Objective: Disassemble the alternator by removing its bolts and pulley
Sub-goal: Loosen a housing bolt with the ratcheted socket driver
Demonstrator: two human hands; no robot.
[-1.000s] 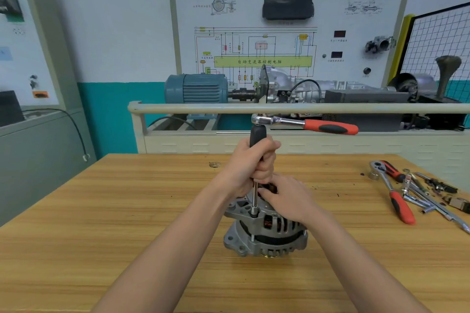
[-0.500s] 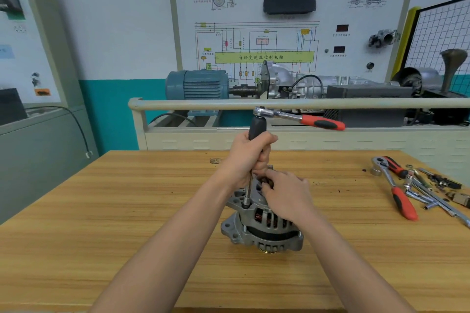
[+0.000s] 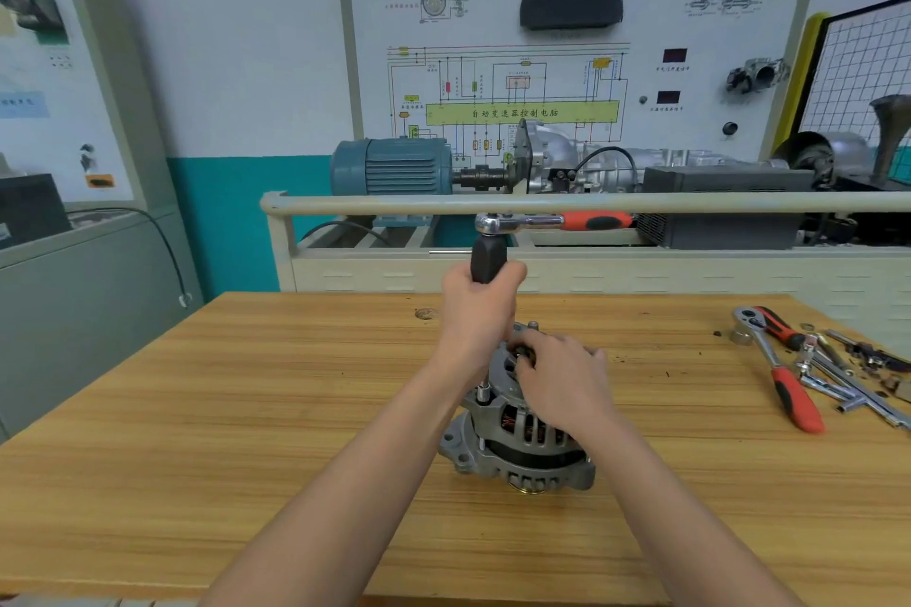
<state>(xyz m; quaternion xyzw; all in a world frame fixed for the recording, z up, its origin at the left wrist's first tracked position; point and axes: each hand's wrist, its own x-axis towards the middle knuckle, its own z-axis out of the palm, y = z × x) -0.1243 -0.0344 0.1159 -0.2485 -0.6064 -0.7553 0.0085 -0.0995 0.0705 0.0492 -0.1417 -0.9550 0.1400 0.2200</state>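
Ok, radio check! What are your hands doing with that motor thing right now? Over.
Left hand grips black driver handle, ratchet on top. Right hand steadies alternator on table. Socket on a bolt. Nothing blocking.

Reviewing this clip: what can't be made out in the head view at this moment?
- Bolt under the socket: covered by the socket; how far out it is cannot be told.
- Top of the alternator: hidden by the right hand.
- Driver handle: lower part hidden inside the left hand.
- Pulley: only a brass-coloured sliver shows beneath the housing.
- Small parts at the table's right edge: too small and cut off by the frame.
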